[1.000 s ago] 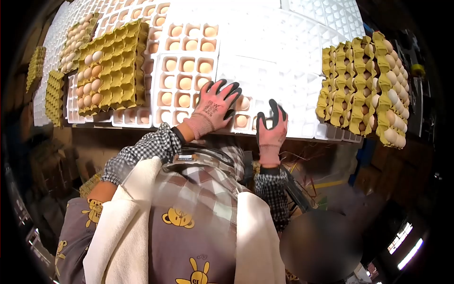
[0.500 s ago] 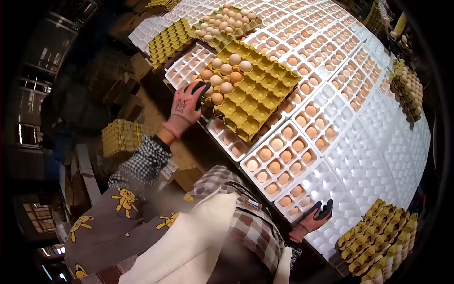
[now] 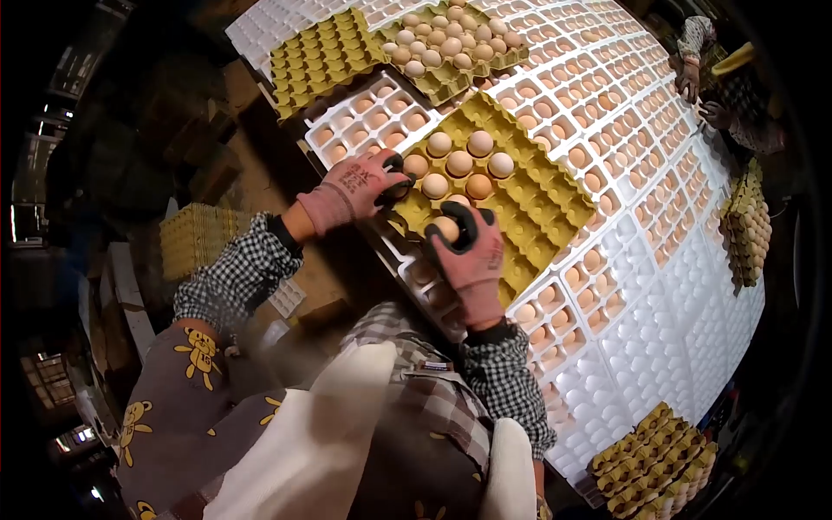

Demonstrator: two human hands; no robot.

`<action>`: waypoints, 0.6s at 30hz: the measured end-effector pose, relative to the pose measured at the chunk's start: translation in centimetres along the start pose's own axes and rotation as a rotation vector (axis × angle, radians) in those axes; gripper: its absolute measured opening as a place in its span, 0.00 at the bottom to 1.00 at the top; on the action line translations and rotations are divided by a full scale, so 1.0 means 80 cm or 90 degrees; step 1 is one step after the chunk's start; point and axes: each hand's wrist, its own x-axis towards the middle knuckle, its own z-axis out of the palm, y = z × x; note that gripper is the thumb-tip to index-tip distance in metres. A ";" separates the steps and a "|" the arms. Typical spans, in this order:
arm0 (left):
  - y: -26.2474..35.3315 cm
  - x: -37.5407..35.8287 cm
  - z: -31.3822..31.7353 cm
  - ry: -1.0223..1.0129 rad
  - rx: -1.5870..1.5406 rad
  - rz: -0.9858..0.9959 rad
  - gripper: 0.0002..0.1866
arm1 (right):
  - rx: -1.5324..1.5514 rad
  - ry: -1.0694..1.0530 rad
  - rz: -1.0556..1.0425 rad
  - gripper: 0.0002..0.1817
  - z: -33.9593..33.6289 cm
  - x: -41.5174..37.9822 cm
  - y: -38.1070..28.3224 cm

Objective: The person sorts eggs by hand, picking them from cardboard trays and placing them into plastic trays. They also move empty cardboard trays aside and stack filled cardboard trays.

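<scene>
A yellow egg tray [image 3: 542,204] rests on top of white foam trays, with several eggs [image 3: 458,163] in its upper left cells. My right hand [image 3: 472,260], in a pink glove with black fingertips, is over the tray's near edge. Its thumb and fingers are closed around an egg [image 3: 445,229]. At the tray's left corner is my left hand [image 3: 355,186], gloved the same way. Its fingers curl around an egg that is mostly hidden in shadow beneath the fingertips. A paler egg [image 3: 416,165] sits just beside those fingertips.
White foam trays [image 3: 572,381] cover the table, many cells holding eggs. Behind stand a yellow tray of eggs [image 3: 451,43] and an eggless yellow tray [image 3: 321,56]. Stacked egg trays [image 3: 654,459] stand at the lower right, others [image 3: 745,225] farther right. Another person's hands [image 3: 689,82] show at upper right.
My right hand has come from the lower foam trays up to the yellow tray and taken hold of an egg. My left hand stays by the tray's left side, fingers more curled. The view has shifted.
</scene>
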 end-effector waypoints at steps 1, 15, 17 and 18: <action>-0.012 0.000 0.000 0.009 -0.067 -0.035 0.27 | 0.241 0.016 0.123 0.16 -0.016 -0.002 0.000; -0.022 0.036 -0.041 0.004 -0.110 0.055 0.29 | 0.754 0.094 0.439 0.16 -0.064 0.037 -0.009; 0.000 0.066 -0.040 -0.059 0.035 0.157 0.24 | 0.506 0.008 0.373 0.22 -0.076 0.060 0.006; 0.010 0.073 -0.041 -0.098 0.090 0.191 0.23 | 0.148 0.033 0.115 0.26 -0.055 0.068 0.052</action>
